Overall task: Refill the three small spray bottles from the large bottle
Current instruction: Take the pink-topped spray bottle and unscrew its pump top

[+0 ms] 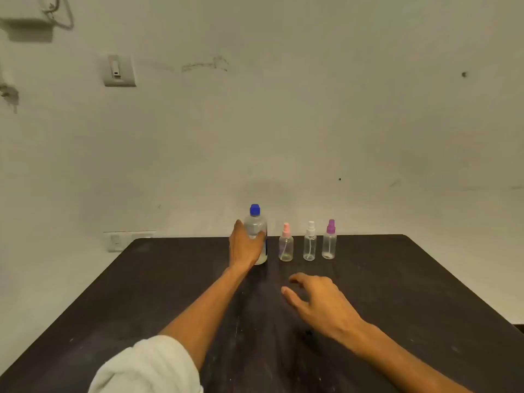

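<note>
The large clear bottle [256, 222] with a blue cap stands upright at the far side of the dark table [158, 293]. My left hand [244, 245] wraps around its lower body. To its right stand three small clear spray bottles in a row: one with a pink top [286, 245], one with a white top [310, 243], one with a purple top [329, 242]. All three have their spray tops on. My right hand [317, 300] hovers low over the table in front of the small bottles, fingers loosely spread, holding nothing.
A plain wall rises right behind the table's far edge. A wall switch [119, 70] sits high at the left and a socket plate [116, 241] lies beside the table's far left corner. The table's right edge falls away at the right.
</note>
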